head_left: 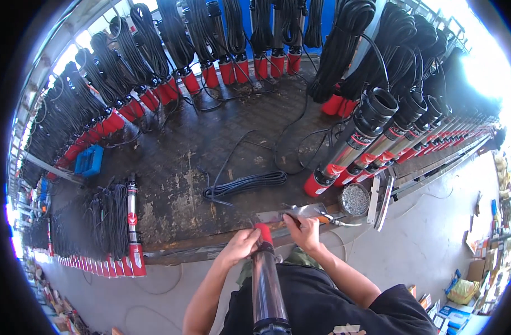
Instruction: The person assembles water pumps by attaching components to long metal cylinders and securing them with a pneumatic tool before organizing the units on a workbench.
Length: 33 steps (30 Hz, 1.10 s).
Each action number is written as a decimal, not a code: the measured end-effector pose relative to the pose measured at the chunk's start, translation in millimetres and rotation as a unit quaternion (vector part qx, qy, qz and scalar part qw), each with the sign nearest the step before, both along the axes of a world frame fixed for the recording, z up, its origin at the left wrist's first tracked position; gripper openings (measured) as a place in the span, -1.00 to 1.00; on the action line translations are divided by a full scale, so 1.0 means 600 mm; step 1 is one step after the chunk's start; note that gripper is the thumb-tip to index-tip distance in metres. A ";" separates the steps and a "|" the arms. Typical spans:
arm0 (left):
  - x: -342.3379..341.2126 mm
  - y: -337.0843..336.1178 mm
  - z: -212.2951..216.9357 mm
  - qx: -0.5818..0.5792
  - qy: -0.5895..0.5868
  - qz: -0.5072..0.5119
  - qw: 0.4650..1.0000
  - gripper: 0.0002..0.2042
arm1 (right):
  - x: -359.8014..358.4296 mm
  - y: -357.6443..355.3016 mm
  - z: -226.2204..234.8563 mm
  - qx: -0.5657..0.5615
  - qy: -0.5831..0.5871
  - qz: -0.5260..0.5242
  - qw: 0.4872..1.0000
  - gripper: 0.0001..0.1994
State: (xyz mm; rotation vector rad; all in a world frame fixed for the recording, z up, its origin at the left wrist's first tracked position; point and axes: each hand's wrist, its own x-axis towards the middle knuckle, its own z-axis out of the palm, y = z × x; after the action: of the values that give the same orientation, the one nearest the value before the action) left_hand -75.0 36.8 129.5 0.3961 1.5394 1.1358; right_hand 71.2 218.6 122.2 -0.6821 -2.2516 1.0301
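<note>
A long steel submersible pump point(266, 279) with a red end cap point(264, 231) leans from the bench edge toward my body. My left hand point(241, 245) is closed round its red end, the fingers partly behind it. Just right of the cap, my right hand point(304, 231) is closed with thumb and fingers together. What it pinches, if anything, is too small to make out. Beyond that hand a flat metal piece point(269, 216) and a metal tool with an orange part point(323, 218) and a hose lie along the bench edge.
Right of the tool stands a round bowl of small metal pieces point(355, 200). A coiled black cable point(247, 184) lies on the worn bench point(177, 195). Rows of pumps with bundled cables point(345, 151) line its back and sides. A blue crate point(88, 161) sits at left.
</note>
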 end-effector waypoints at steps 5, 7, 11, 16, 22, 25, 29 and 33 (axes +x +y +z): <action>-0.004 0.021 0.019 -0.025 0.116 -0.095 0.988 -0.74 | -0.044 -0.021 -0.053 -0.106 0.045 0.028 0.993 -0.76; -0.008 0.026 0.033 -0.029 0.135 -0.088 0.986 -0.81 | -0.048 -0.032 -0.068 -0.161 0.050 0.029 0.985 -0.75; -0.010 0.029 0.092 0.063 0.100 0.003 0.993 -0.84 | -0.056 -0.037 -0.070 -0.187 0.021 0.055 0.980 -0.74; -0.063 0.035 0.225 0.110 0.005 0.135 0.985 -0.89 | -0.063 -0.041 -0.046 -0.267 -0.050 0.048 0.961 -0.71; -0.048 0.004 0.078 0.057 0.608 -0.087 0.787 -0.27 | -0.099 -0.062 -0.055 -0.437 -0.011 0.126 0.890 -0.65; -0.030 -0.002 0.007 0.012 0.529 -0.069 0.845 -0.44 | -0.096 -0.060 0.002 -0.438 -0.126 0.146 0.878 -0.59; -0.035 -0.054 -0.016 0.015 0.483 -0.032 0.875 -0.69 | -0.041 -0.048 -0.065 -0.180 -0.051 0.033 0.982 -0.48; -0.016 -0.072 0.022 0.020 0.643 -0.218 0.734 -0.67 | 0.012 0.010 -0.027 -0.201 -0.097 0.296 0.929 -0.58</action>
State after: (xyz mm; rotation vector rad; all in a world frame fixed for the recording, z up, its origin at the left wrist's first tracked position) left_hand -84.5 -6.4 142.6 1.7413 2.3542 0.4051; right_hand 78.5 224.4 106.0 -0.2548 -2.5098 1.8193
